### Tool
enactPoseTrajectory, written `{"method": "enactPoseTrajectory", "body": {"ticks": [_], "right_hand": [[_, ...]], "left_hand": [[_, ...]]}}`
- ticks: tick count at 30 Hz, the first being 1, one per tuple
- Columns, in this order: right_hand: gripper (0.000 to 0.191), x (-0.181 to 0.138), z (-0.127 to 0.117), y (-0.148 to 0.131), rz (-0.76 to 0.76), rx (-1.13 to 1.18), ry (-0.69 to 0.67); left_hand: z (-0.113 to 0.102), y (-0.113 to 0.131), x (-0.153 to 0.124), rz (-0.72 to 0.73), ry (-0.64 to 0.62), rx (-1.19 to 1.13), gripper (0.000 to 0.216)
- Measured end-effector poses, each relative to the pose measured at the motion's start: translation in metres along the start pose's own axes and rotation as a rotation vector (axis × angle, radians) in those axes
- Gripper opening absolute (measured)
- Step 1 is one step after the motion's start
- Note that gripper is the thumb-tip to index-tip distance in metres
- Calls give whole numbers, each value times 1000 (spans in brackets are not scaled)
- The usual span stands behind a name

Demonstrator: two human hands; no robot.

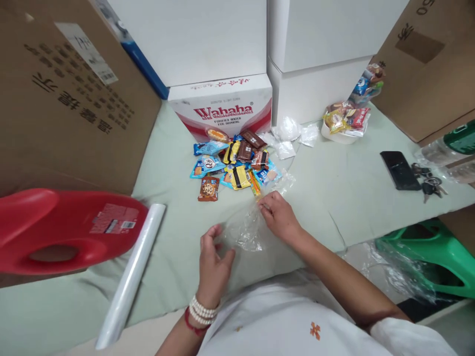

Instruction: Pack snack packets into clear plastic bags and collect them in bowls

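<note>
A clear plastic bag (pixel 245 231) hangs thin and crumpled over the front of the table. My right hand (pixel 280 217) pinches its upper edge between thumb and fingers. At the bag's left side is my left hand (pixel 215 262), thumb and fingers apart; whether a fingertip touches the film is hard to see. Just beyond the bag lies a pile of wrapped snacks (pixel 237 154), in blue, yellow and brown packets. One brown cookie packet (pixel 208 189) lies at the pile's near left.
Behind the snacks stands a Wahaha carton (pixel 222 106). White crumpled packets (pixel 287 131) and a snack-filled white bowl (pixel 338 133) lie to its right. A phone (pixel 400 169) and keys (pixel 432 187) are far right. A white roll (pixel 131 277) and red plastic stool (pixel 85 207) stand left.
</note>
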State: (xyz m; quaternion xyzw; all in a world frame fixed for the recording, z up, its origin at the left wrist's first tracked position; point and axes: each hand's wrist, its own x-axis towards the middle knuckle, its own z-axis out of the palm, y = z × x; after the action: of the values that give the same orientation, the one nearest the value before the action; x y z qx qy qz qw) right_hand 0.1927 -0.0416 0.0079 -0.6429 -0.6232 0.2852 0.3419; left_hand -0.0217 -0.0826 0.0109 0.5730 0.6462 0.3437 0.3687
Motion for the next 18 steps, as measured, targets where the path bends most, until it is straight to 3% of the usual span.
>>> {"method": "enactPoseTrajectory", "body": {"ticks": [3,5,8,10,14,16,18], "right_hand": [[16,-7,2,-12,-100,-78,-112],[17,-11,2,-16,-153,-98,-175],[17,-15,-6,-6,-166,-36,-135],[18,-20,-17,11,-104,50,-35],[27,-44,-53,52,179,193,68],[34,-56,-74,65,279,212,-45],[41,-61,-93,71,260,165,-191]], "left_hand": [[-1,20,11,239,58,211,81],[9,34,26,280,44,280,80],[25,36,51,130,-182,150,41],[29,27,59,1,-241,-20,36],[25,7,52,-200,-57,-300,41],[23,4,43,-262,-25,-314,44],[23,4,35,-259,-65,-250,49]]}}
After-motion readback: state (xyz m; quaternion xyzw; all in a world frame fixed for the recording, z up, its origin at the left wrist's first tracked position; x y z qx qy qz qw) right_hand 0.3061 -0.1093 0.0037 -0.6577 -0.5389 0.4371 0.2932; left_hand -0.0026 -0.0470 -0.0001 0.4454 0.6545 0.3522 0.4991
